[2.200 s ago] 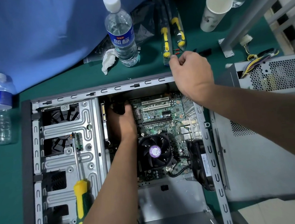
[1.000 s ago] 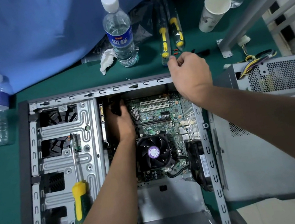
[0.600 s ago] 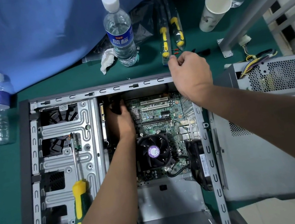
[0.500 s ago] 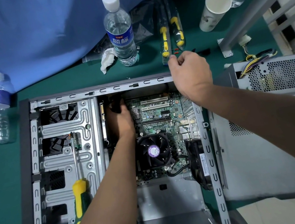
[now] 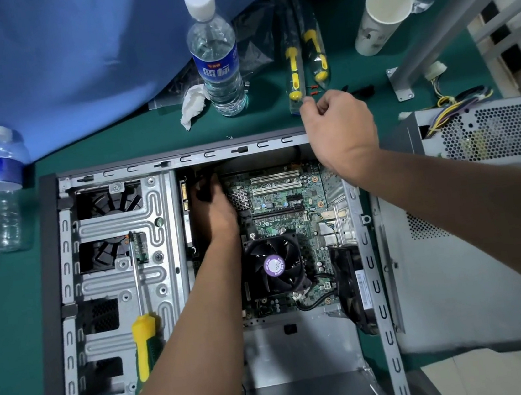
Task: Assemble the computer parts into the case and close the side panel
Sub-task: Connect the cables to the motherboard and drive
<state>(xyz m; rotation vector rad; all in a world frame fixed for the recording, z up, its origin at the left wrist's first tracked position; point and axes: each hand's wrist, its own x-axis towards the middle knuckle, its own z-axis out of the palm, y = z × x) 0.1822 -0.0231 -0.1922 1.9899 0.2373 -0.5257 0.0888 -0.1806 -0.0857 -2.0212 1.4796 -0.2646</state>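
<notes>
Hands unmoved; open case [image 5: 182, 157] flat, motherboard [image 5: 281, 201], fan [image 5: 274, 266] exposed.

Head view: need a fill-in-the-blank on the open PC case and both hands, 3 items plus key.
1. The yellow-handled screwdriver lies on the case's metal ____ cage.
2. The left hand reaches inside the PC case, just beyond the round CPU ____.
3. The right hand rests at the case's far ____ corner, fingers curled.
4. The power supply sits ____ the case, to its right.

Missing words: drive; fan; right; outside
</notes>
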